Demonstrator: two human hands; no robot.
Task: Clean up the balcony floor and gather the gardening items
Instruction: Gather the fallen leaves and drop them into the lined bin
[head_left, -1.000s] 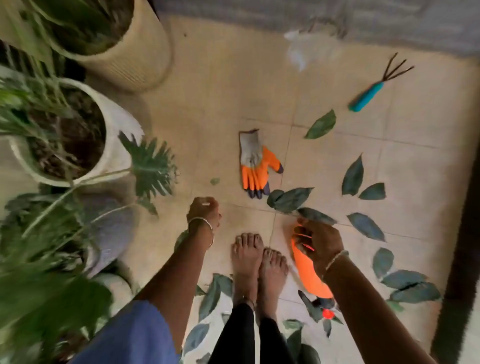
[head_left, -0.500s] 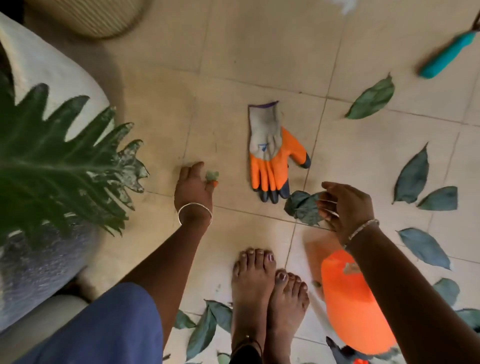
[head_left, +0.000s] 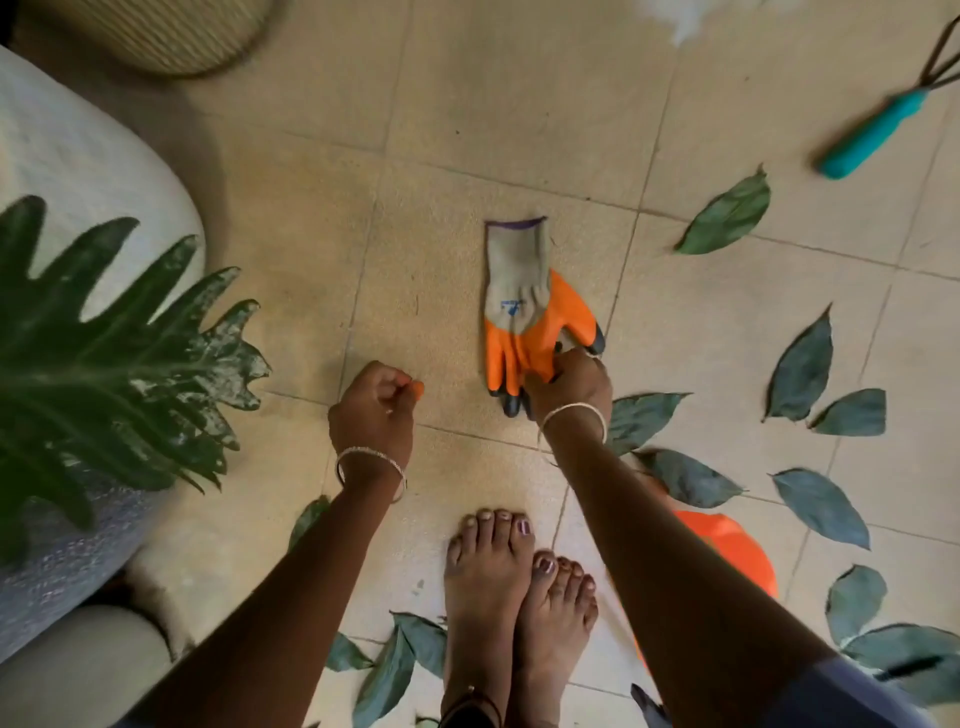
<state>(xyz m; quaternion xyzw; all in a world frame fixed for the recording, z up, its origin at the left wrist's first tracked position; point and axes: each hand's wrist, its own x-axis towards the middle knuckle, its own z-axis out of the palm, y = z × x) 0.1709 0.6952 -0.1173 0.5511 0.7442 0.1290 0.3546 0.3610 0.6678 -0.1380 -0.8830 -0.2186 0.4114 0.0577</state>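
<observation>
Glove (head_left: 524, 306) one, rake (head_left: 872, 132) one.

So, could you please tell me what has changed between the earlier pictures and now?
The right hand moved from the leaves across to the glove and now grips its orange fingers. The left hand has curled closed, and the small green scrap it touched no longer shows on the tiles. The glove, the hand rake, the scattered leaves and the orange object lie as before.

Head view; steeply downward at floor (head_left: 291, 218)
</observation>
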